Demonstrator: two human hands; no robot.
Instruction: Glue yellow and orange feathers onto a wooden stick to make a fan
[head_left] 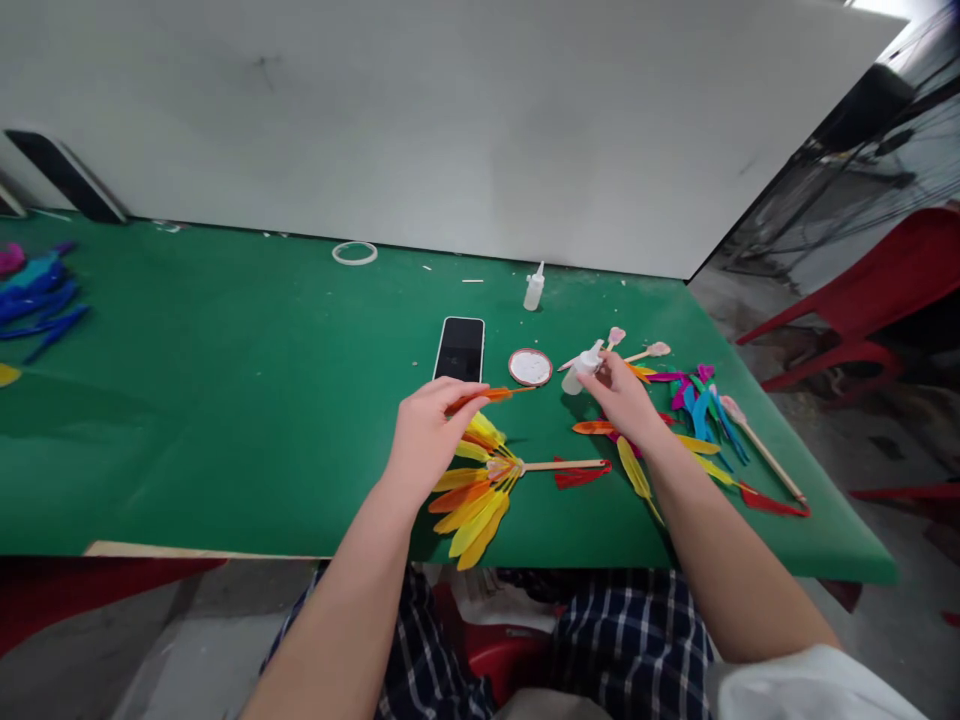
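Note:
My left hand (431,430) is closed, pinching an orange feather (491,396) whose quill points right. Just below it lies a feather fan (472,505) of yellow and orange feathers fixed to a wooden stick handle (559,465) with a red tassel (581,477). My right hand (626,395) grips a small white glue bottle (581,370) with a pointed nozzle, tilted to the right. Between the two hands, a little farther back, sits a round lid with white stuff in it (530,367). A smartphone (460,350) lies behind my left hand.
Loose coloured feathers (701,410) and another tasselled stick (769,455) lie at the right. A second small bottle (534,287) stands near the white partition (450,120). A white ring (355,253) is at the back, and blue feathers (41,300) are far left on the green table (225,400).

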